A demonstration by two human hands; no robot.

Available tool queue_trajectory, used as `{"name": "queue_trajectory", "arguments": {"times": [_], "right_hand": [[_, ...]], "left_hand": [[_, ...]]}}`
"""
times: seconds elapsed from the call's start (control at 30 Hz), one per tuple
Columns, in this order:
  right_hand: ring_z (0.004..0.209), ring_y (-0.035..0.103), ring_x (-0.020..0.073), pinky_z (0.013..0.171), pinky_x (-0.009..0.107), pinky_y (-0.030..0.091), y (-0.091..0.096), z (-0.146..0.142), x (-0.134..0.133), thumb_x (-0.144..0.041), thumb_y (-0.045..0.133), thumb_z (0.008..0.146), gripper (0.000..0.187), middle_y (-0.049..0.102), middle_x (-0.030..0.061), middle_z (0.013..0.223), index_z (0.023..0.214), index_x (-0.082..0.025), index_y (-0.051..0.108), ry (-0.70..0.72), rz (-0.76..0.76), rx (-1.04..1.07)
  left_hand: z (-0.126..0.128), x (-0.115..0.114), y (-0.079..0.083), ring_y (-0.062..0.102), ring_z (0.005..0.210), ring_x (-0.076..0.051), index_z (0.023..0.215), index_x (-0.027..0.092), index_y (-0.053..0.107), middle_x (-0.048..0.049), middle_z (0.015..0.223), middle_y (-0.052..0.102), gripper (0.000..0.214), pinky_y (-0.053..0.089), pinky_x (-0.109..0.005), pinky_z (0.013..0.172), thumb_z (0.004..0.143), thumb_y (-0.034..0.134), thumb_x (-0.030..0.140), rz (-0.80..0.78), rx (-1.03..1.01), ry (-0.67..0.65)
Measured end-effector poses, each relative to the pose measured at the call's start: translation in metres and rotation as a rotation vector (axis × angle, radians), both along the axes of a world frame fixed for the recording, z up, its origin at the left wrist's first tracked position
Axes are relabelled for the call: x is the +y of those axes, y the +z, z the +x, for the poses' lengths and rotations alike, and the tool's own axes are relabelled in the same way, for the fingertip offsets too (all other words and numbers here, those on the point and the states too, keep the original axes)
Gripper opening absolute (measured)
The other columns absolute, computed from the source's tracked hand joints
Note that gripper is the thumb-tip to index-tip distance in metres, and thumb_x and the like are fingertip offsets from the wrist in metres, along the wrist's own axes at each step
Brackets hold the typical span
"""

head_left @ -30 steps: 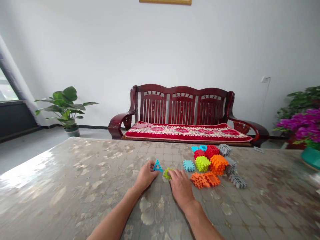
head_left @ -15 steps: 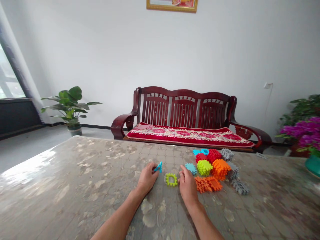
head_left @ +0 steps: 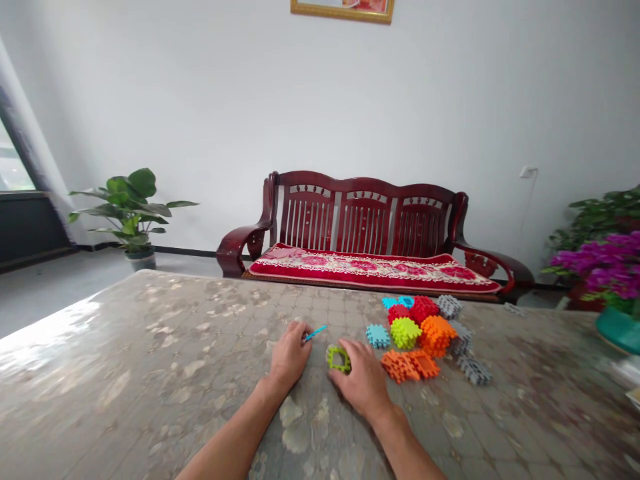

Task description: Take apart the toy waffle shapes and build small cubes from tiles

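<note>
Blue piece (head_left: 316, 333) pinched, green frame (head_left: 331, 360) spanned by fingers

Near the middle of the patterned table (head_left: 150, 387), the blue piece is pinched between the thumb and fingers of the left hand (head_left: 290, 355). It is seen edge-on, as a thin bar slanted up to the right, away from the hand. Just to its right and a little nearer, the green frame is flanked by the right hand (head_left: 364, 380), whose thumb and fingers are spread around its right side; whether it is gripped or only touched cannot be told. The blue piece and the frame are set apart.

Beyond the right hand, a pale blue stack (head_left: 378, 336) is placed beside a lime stack (head_left: 405, 332). Next to these, a tall orange stack (head_left: 437, 336) is flanked by grey pieces (head_left: 474, 369), with red pieces (head_left: 424, 307) behind and low orange pieces (head_left: 400, 365) in front. Past the table, a red mat (head_left: 365, 265) is laid on a dark wooden bench (head_left: 367, 183). Purple flowers (head_left: 605, 263) are held in a teal pot (head_left: 620, 330) at the right.
</note>
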State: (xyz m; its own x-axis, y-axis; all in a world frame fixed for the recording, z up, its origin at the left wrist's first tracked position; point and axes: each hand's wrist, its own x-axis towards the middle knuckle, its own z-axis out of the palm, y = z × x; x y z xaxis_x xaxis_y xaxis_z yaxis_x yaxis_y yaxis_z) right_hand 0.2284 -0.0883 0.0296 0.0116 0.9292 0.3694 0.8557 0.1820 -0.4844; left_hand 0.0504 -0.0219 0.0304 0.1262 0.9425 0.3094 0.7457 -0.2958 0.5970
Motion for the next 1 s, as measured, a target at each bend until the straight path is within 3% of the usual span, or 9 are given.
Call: {"name": "queue_trajectory", "arguments": {"times": [0.17,0.47,0.67,1.0], "right_hand": [[0.108,0.058,0.0268,0.094,0.038,0.044,-0.002,-0.003,0.0,-0.026,0.066,0.074,0.051,0.068,0.0064,0.114,0.125,-0.02,0.06,-0.034,-0.013,-0.053],[0.11,0.058,0.0246,0.097,0.038,0.044,-0.009,0.008,0.004,-0.019,0.061,0.073,0.063,0.066,0.0067,0.116,0.135,-0.019,0.05,-0.035,0.085,0.079],[0.117,0.056,0.0215,0.102,0.033,0.042,-0.011,0.013,0.002,-0.012,0.052,0.077,0.057,0.064,0.0081,0.124,0.133,-0.017,0.053,-0.017,0.087,0.034],[0.11,0.057,0.0287,0.096,0.039,0.041,-0.001,-0.003,0.001,-0.033,0.062,0.081,0.049,0.067,0.0107,0.116,0.127,-0.017,0.057,-0.17,0.002,-0.207]], "left_hand": [[0.0,-0.001,-0.001,0.056,0.085,-0.015,0.087,0.022,0.062,-0.0012,0.091,0.058,0.022,0.039,-0.024,0.075,0.076,0.051,0.006,-0.028,0.108,-0.062],[0.001,-0.004,0.002,0.058,0.088,-0.015,0.091,0.023,0.063,-0.002,0.096,0.059,0.014,0.041,-0.024,0.078,0.081,0.056,0.017,-0.033,0.121,-0.044],[0.002,-0.005,0.001,0.059,0.097,-0.018,0.089,0.023,0.064,-0.0026,0.098,0.063,0.009,0.041,-0.026,0.083,0.081,0.061,0.024,0.017,0.189,-0.038],[0.004,-0.007,0.004,0.059,0.096,-0.021,0.087,0.023,0.068,-0.0042,0.096,0.065,0.013,0.041,-0.029,0.084,0.083,0.062,0.034,0.028,0.235,-0.073]]}}
